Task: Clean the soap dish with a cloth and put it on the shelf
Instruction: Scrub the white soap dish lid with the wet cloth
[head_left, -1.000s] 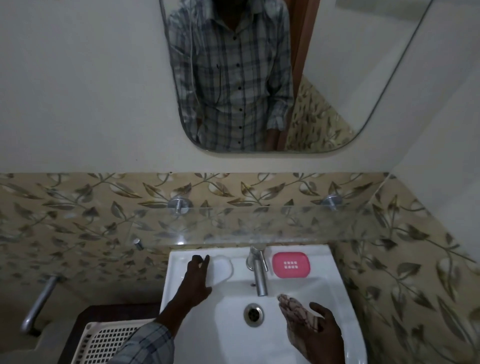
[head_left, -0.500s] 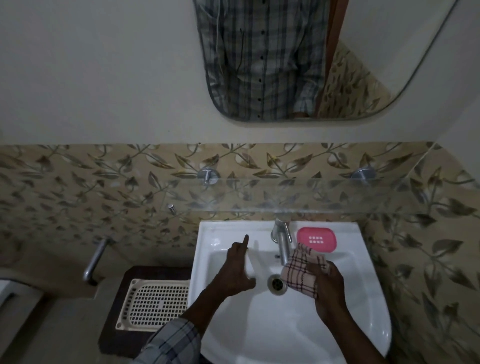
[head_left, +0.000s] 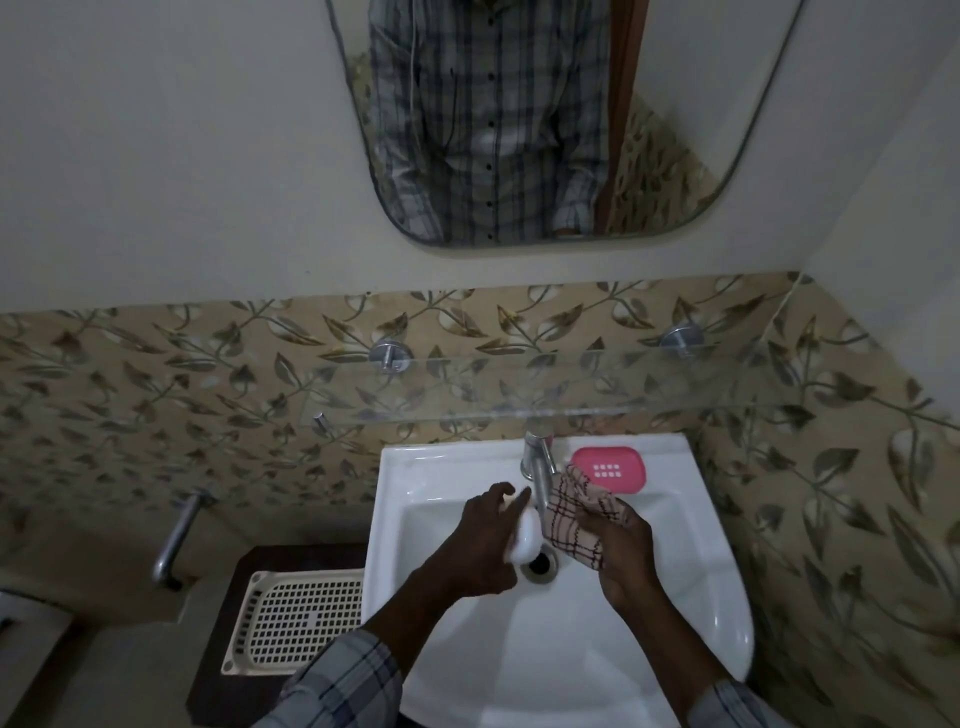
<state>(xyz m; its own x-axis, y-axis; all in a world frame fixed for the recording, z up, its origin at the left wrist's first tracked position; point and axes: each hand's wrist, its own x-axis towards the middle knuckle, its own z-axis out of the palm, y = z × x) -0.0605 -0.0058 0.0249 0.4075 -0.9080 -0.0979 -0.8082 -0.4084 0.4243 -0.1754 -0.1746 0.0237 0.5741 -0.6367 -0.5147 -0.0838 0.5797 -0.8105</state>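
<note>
Over the white ceramic basin (head_left: 395, 519), the left hand (head_left: 480, 540) holds a white oval soap dish (head_left: 527, 535) tipped on its edge, just left of the chrome tap (head_left: 540, 467) and above the round metal drain (head_left: 540, 564). Its grip is narrow, with the fingers curled round the far side of the dish. The dish is blurred, so no finer detail can be told. The right hand (head_left: 621, 551) is just right of the spout, its grip closed on a beige cloth with dark checked lines (head_left: 574, 512). The cloth bunches up out of the fist beside the tap. Behind the cloth, on the basin's back ledge right of the tap, a pink plastic soap dish with a grid of small holes (head_left: 609, 469) lies flat, apart from both hands. A clear glass shelf (head_left: 571, 387) on round metal mounts runs along the leaf-patterned tiles above the basin. Left of the basin, a cream plastic mesh basket (head_left: 296, 618) sits on a dark stand. A rounded wall mirror (head_left: 519, 130) above reflects a checked shirt.
</note>
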